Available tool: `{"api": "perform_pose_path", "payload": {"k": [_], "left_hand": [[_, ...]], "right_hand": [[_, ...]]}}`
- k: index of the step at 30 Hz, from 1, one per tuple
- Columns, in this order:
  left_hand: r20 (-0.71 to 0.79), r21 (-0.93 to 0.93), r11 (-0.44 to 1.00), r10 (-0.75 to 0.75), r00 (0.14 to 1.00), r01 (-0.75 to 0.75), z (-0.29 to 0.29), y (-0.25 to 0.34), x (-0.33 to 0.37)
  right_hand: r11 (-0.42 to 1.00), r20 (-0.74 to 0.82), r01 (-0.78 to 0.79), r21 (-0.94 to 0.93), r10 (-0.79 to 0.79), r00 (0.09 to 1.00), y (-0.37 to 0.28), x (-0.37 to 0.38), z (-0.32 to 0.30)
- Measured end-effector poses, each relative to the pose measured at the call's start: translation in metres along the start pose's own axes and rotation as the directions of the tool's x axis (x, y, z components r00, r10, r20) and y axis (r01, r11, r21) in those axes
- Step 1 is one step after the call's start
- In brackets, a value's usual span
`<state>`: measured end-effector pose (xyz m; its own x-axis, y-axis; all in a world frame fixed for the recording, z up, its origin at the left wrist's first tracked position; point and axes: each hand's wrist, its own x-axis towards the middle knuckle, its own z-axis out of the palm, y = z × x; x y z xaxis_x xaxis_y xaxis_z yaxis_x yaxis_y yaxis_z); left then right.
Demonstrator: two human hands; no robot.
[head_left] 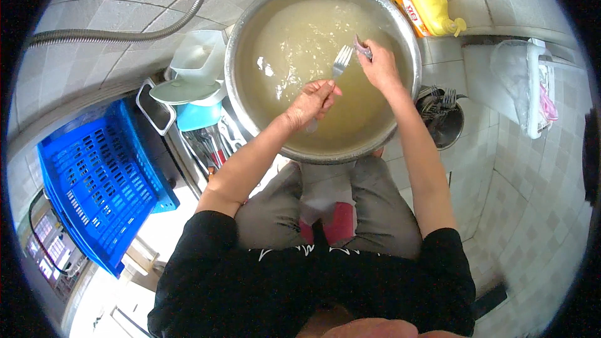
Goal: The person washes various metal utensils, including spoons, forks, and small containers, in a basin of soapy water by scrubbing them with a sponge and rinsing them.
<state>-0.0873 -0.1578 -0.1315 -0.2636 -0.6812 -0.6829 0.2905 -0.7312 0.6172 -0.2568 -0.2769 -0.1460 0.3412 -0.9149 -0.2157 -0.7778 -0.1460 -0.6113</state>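
Note:
Over a wide round metal basin point(233, 87) of cloudy yellowish water point(313, 31), my left hand point(312, 101) is closed around a metal fork point(342, 61). The fork's tines point up and away, toward my other hand, and its handle end shows below my fingers. My right hand point(379, 66) pinches a small greyish-purple piece point(361, 48), perhaps a cloth or scrubbing pad; its exact kind is unclear. That piece is close to the fork's tines, and whether they touch I cannot tell. Both hands are above the water.
Right of the basin, a metal pot point(446, 124) holds several forks. A yellow jug point(432, 6) stands at the far right, near a white bin point(532, 87). Leftward are stacked containers point(199, 56), loose utensils point(210, 144) and a blue basket point(103, 178). A grey hose point(125, 36) runs along the wall.

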Motion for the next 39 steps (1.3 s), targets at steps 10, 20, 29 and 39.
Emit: {"api": "perform_pose_path", "payload": {"k": [10,20,29,39], "left_hand": [[0.023,-0.112,0.994,0.011,1.000,-0.009,-0.006,0.000,0.005],[-0.099,-0.496,0.814,0.293,0.951,-0.302,-0.034,0.024,0.022],[-0.151,-0.605,0.778,0.098,0.984,-0.170,-0.016,0.005,0.028],[-0.405,-0.480,0.814,0.124,0.906,-0.326,-0.043,0.025,0.025]], "right_hand": [[0.927,-0.169,0.371,0.056,-0.358,0.918,-0.036,-0.060,0.028],[0.673,0.348,-0.250,0.696,-0.012,0.937,-0.003,-0.045,0.031],[0.720,0.227,-0.101,0.687,-0.081,0.970,-0.045,-0.038,0.066],[0.876,0.445,-0.247,0.415,0.041,0.894,-0.018,-0.034,0.031]]}}
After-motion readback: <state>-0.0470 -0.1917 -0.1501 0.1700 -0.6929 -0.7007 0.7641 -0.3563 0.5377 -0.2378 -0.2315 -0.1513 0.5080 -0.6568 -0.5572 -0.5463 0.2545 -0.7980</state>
